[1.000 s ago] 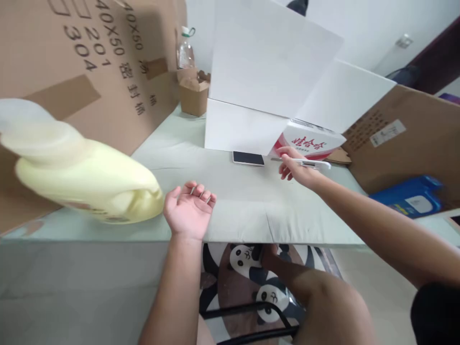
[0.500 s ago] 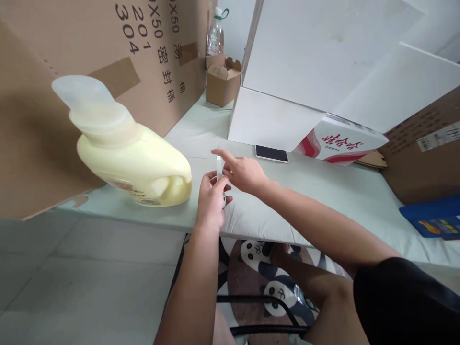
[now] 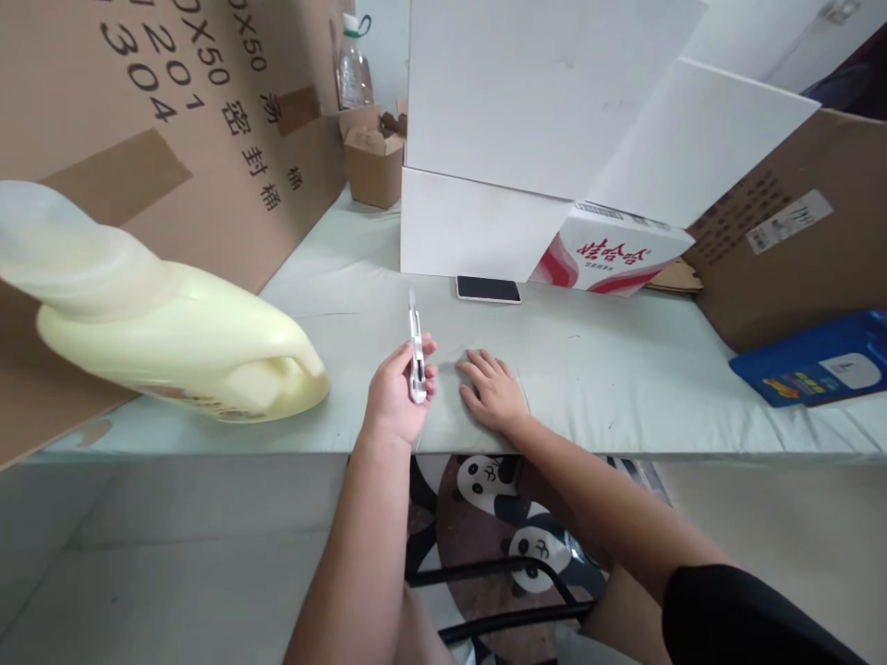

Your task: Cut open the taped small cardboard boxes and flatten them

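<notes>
My left hand (image 3: 397,392) is closed around a white utility knife (image 3: 417,356), palm turned up, near the front of the table. The knife's thin blade end points away from me, toward the back. To its right my right hand (image 3: 493,388) lies flat on the pale green tablecloth (image 3: 582,369), fingers spread and holding nothing. A phone (image 3: 489,289) with a dark screen lies beyond both hands, before a white panel (image 3: 478,226). Left of my left hand is a pale yellow jug-shaped bottle (image 3: 187,342) with a translucent cap.
A large cardboard box (image 3: 228,212) stands at the left, a small brown carton (image 3: 374,166) and a clear plastic bottle (image 3: 355,74) behind. On the right are a red-and-white box (image 3: 610,249), a blue bottle (image 3: 818,360) and another cardboard box (image 3: 832,235). The table's front edge runs below my hands.
The utility knife passed from my right hand to my left. My right hand moved back and came down flat on the cloth. The camera view shifted right, then back left.
</notes>
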### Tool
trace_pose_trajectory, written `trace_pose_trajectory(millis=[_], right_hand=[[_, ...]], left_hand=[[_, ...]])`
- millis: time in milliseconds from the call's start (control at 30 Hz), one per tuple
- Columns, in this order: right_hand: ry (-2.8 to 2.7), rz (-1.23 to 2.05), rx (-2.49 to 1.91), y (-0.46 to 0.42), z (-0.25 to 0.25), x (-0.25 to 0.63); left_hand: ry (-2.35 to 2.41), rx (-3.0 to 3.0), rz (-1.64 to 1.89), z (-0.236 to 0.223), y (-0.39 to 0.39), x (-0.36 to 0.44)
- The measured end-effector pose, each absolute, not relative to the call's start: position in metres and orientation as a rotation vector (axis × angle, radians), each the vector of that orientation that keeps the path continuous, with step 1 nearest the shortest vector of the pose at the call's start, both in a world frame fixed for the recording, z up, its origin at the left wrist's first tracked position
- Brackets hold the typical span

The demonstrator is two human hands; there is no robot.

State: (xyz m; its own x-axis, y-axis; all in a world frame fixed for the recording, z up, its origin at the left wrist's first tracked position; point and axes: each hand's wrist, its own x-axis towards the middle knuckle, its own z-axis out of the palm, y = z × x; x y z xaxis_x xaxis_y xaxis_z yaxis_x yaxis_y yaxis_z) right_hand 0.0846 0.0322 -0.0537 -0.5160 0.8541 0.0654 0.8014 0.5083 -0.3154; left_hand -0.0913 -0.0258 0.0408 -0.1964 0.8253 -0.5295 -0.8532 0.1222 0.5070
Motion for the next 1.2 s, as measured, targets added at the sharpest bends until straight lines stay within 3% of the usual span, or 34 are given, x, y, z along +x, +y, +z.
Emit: trace_pose_trajectory(millis=[733,1033,1200], right_hand=[[-2.623,0.325,-1.32,0.052,-0.035,0.065],[-2.563,0.449,-1.038,0.184,0.012,-0.101],[-2.374,0.564,-1.025,0.275,0.038,-0.197]], left_hand=[[0.867,-0.112,1.597,0.042,-0.036,-0.103],[1.01,-0.021,1.663,0.033,-0.044,-0.138],[1.013,0.096,1.509,0.021,-0.04,-0.132]])
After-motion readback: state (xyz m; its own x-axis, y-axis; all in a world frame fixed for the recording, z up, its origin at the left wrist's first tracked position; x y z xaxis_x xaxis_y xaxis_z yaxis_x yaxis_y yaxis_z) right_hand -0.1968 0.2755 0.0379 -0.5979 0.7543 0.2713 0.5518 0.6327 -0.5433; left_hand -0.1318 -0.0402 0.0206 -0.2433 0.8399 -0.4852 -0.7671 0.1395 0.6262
